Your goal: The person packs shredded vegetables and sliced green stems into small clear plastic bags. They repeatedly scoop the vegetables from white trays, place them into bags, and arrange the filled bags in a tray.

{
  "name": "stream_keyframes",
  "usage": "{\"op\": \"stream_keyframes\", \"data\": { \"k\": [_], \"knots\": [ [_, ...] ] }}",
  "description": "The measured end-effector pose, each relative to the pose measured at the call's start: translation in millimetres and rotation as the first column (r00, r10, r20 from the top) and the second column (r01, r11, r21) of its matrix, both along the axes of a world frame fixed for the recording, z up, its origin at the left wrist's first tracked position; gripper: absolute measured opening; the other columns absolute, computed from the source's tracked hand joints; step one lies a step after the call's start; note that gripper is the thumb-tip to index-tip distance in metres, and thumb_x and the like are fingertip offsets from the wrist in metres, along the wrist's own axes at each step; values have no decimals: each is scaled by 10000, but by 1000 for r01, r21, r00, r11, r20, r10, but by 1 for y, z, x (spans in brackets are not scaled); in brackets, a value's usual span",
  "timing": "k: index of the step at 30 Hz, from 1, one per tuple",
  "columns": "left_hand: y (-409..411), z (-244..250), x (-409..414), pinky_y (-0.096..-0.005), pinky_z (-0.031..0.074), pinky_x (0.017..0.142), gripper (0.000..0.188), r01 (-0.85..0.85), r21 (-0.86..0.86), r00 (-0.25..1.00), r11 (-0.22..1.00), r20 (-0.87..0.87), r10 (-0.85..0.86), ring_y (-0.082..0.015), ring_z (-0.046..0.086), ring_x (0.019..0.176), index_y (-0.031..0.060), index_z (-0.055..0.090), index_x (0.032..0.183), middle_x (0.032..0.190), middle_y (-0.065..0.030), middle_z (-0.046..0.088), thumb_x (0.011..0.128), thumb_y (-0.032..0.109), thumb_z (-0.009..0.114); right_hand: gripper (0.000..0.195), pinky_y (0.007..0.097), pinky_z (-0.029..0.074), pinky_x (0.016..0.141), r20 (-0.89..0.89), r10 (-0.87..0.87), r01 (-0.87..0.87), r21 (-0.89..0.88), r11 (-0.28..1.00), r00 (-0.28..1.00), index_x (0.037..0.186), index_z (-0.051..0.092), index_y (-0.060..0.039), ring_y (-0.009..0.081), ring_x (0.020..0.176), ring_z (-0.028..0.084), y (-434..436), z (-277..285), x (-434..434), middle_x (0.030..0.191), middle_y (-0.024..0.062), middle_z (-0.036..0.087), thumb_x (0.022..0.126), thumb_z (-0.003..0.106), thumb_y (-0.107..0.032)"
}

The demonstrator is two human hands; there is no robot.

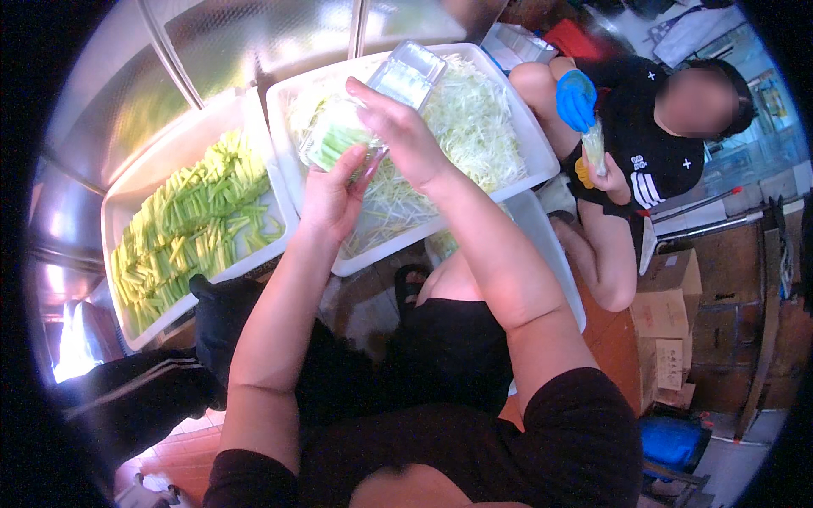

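Observation:
My left hand (pixel 335 197) grips a clear plastic box (pixel 342 143) from its near side, thumb on top. Pale green cut vegetable pieces show inside it. My right hand (pixel 406 136) is against the box's right side, some fingers stretched over it; whether they grip it is hidden. Below the box lies a white tray (pixel 444 213) of finely shredded pale green vegetable (pixel 473 127). A clear plastic container (pixel 409 73), seemingly a stack, rests on the shreds just beyond my right hand.
To the left, another white tray (pixel 279 190) holds rows of cut green stalks (pixel 190 209). At the right sits a co-worker (pixel 660 133), one hand in a blue glove (pixel 576 101), holding a clear-wrapped item (pixel 594 149). Cardboard boxes (pixel 667 311) stand at the right. A metal wall (pixel 216 38) runs behind the trays.

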State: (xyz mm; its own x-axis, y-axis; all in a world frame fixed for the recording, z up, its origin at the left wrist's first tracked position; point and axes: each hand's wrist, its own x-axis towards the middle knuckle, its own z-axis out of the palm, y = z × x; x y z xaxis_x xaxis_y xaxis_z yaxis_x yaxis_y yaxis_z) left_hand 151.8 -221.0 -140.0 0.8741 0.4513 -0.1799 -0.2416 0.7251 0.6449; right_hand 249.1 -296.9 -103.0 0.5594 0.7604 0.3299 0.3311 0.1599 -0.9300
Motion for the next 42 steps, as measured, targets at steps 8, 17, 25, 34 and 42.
{"op": "stream_keyframes", "data": {
  "k": [8, 17, 25, 34, 42],
  "knots": [
    [12, 4, -9, -389, 435, 928, 356, 102, -291, 989, 951, 134, -64, -191, 520, 1007, 98, 467, 1156, 1106, -48, 530, 831, 154, 601, 359, 299, 343, 967, 58, -89, 77, 181, 980, 994, 1211, 475, 23, 201, 1122, 477, 11, -2, -10, 1199, 155, 520, 933, 381, -185],
    [22, 8, -13, -303, 479, 796, 242, 151, -125, 982, 981, 133, -134, -147, 555, 912, 94, 568, 1024, 965, -15, 596, 791, 113, 630, 308, 339, 322, 990, -48, -71, 73, 30, 997, 996, 1163, 529, -37, 242, 1210, 405, -13, -1, 30, 1301, 134, 437, 870, 458, -99],
    [22, 8, -13, -314, 485, 805, 246, 172, -90, 983, 981, 75, -166, -162, 556, 925, 55, 573, 1009, 972, -46, 594, 781, 118, 641, 375, 311, 451, 803, 352, -91, 236, -394, 888, 932, 1042, 590, -59, 200, 943, 581, -21, -17, 30, 976, 132, 619, 682, 635, 34],
    [28, 3, -17, -328, 505, 820, 328, 187, -46, 982, 981, -12, -188, -185, 574, 934, 37, 554, 1051, 1008, -68, 591, 747, 74, 669, 197, 321, 474, 698, 248, -69, 142, -292, 946, 966, 971, 647, -75, 222, 789, 635, -12, -23, 28, 867, 143, 645, 802, 557, -123],
    [23, 7, -18, -322, 519, 778, 407, 238, 18, 971, 971, 30, -238, -195, 585, 924, 30, 518, 1107, 1032, -84, 586, 735, 65, 679, 195, 354, 476, 684, 423, -239, 404, -359, 842, 874, 867, 658, -104, 274, 749, 616, -19, -8, 24, 800, 114, 641, 801, 537, -243]
  ]
}}
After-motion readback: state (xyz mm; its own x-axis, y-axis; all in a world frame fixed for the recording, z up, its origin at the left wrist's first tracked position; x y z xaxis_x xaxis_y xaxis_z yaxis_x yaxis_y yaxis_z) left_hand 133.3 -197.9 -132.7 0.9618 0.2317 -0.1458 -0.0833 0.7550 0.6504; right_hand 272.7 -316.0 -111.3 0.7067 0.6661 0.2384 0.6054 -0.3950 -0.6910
